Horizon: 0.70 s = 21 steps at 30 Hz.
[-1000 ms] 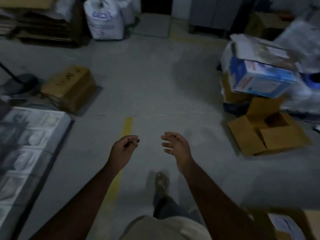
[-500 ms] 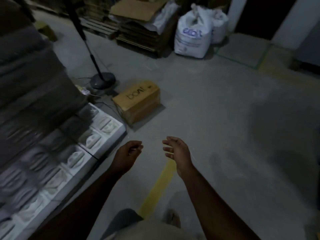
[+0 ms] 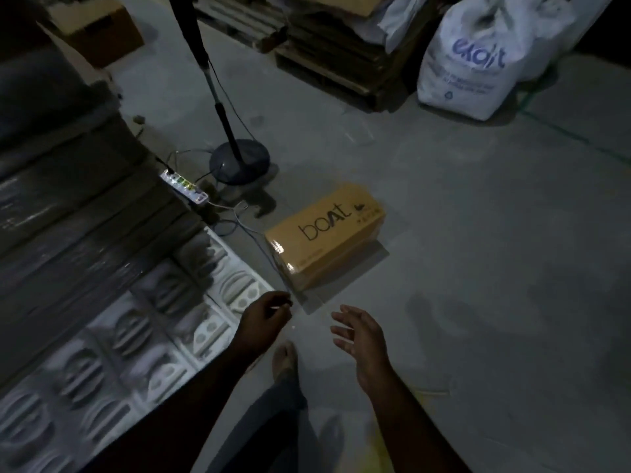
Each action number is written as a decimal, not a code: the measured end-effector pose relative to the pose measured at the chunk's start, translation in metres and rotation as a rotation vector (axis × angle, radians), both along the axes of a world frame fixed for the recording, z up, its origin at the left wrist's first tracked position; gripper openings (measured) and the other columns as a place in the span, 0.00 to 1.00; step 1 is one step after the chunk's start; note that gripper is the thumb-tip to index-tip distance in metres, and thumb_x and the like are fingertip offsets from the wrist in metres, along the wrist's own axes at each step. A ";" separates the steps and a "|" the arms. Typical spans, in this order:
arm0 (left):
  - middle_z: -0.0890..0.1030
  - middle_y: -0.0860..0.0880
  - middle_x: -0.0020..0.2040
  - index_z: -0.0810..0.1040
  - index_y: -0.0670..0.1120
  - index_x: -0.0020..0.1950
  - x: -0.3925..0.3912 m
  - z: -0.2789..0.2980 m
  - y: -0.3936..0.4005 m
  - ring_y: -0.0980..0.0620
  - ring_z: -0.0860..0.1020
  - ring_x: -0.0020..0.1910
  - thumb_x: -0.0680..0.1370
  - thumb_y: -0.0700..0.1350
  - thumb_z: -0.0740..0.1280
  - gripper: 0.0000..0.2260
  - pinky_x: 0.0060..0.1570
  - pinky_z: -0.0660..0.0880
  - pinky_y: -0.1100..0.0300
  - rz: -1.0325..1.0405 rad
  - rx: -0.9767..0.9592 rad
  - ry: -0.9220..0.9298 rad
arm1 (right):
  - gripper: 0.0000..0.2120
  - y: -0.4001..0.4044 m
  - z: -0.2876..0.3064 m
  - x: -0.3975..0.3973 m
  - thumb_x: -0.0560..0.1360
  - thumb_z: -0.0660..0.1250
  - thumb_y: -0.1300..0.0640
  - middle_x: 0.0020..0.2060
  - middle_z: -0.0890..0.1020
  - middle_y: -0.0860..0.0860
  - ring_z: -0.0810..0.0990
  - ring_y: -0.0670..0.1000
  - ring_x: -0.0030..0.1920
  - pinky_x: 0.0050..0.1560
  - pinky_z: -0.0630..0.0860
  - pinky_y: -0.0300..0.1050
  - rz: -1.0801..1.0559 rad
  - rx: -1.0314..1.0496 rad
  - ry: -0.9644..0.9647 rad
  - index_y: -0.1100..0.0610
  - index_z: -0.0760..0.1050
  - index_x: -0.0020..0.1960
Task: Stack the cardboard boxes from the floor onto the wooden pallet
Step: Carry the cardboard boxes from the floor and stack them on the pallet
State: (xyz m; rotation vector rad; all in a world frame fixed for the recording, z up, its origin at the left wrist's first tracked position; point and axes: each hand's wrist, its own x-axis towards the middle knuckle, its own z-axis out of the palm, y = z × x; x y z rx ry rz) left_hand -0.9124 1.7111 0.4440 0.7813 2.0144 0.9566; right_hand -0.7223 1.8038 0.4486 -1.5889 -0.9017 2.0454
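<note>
A sealed brown cardboard box (image 3: 326, 233) printed "boAt" lies on the grey concrete floor, just ahead of my hands. My left hand (image 3: 264, 319) hovers near the box's front corner with fingers loosely curled and nothing in it. My right hand (image 3: 360, 331) is to the right of it, fingers spread and relaxed, also holding nothing. Neither hand touches the box. A stack of wooden pallets (image 3: 327, 59) with flattened cardboard on top stands at the back.
White moulded trays (image 3: 143, 339) and a dark wrapped stack (image 3: 68, 186) fill the left side. A fan stand (image 3: 239, 162), a power strip (image 3: 184, 186) and loose cables lie behind the box. A white sack (image 3: 478, 59) stands at the back right. My foot (image 3: 285, 356) is below my hands.
The view has swung left and closed in on the box, which now lies directly before my hands. Both hands keep the same pose.
</note>
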 end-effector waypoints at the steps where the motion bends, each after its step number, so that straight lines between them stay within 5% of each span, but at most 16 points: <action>1: 0.86 0.52 0.51 0.81 0.51 0.59 -0.027 -0.013 0.024 0.58 0.84 0.47 0.79 0.46 0.70 0.09 0.48 0.81 0.59 -0.008 -0.033 -0.014 | 0.10 0.021 -0.018 -0.025 0.83 0.66 0.58 0.54 0.86 0.56 0.85 0.57 0.53 0.52 0.81 0.50 -0.009 -0.028 -0.026 0.59 0.79 0.62; 4: 0.86 0.53 0.50 0.82 0.51 0.60 -0.099 -0.067 0.089 0.56 0.84 0.47 0.75 0.55 0.67 0.16 0.50 0.81 0.55 -0.039 -0.131 0.016 | 0.05 0.078 -0.075 -0.096 0.82 0.67 0.56 0.54 0.86 0.56 0.85 0.55 0.52 0.52 0.81 0.50 0.021 -0.045 -0.114 0.56 0.80 0.56; 7: 0.84 0.50 0.51 0.81 0.45 0.62 -0.151 -0.140 0.152 0.51 0.83 0.50 0.77 0.50 0.68 0.16 0.52 0.78 0.58 -0.103 -0.195 0.064 | 0.03 0.130 -0.143 -0.155 0.81 0.70 0.55 0.54 0.85 0.56 0.83 0.54 0.52 0.58 0.81 0.55 0.084 0.013 -0.209 0.53 0.80 0.52; 12: 0.80 0.46 0.61 0.76 0.41 0.68 -0.208 -0.268 0.238 0.49 0.79 0.55 0.80 0.43 0.70 0.17 0.52 0.70 0.64 -0.157 -0.300 0.157 | 0.22 0.203 -0.277 -0.232 0.82 0.66 0.53 0.72 0.77 0.50 0.75 0.53 0.70 0.71 0.73 0.52 0.258 0.143 -0.297 0.51 0.72 0.76; 15: 0.67 0.38 0.77 0.73 0.41 0.72 -0.239 -0.342 0.273 0.38 0.71 0.72 0.77 0.48 0.74 0.26 0.68 0.67 0.54 -0.147 -0.379 0.361 | 0.32 0.225 -0.359 -0.263 0.82 0.67 0.56 0.81 0.63 0.52 0.62 0.55 0.80 0.77 0.66 0.53 0.357 0.229 -0.325 0.52 0.60 0.82; 18: 0.48 0.40 0.83 0.59 0.46 0.81 -0.265 -0.391 0.301 0.37 0.54 0.81 0.72 0.63 0.74 0.44 0.76 0.59 0.42 -0.156 -0.572 0.466 | 0.42 0.225 -0.425 -0.281 0.82 0.67 0.47 0.84 0.49 0.56 0.45 0.58 0.83 0.81 0.53 0.59 0.595 0.391 -0.439 0.59 0.46 0.84; 21: 0.48 0.45 0.84 0.51 0.48 0.83 -0.280 -0.422 0.320 0.38 0.47 0.82 0.69 0.71 0.71 0.53 0.76 0.49 0.33 -0.180 -0.754 0.472 | 0.43 0.219 -0.462 -0.269 0.82 0.58 0.37 0.84 0.38 0.47 0.34 0.51 0.82 0.80 0.44 0.62 0.848 0.408 -0.555 0.52 0.38 0.84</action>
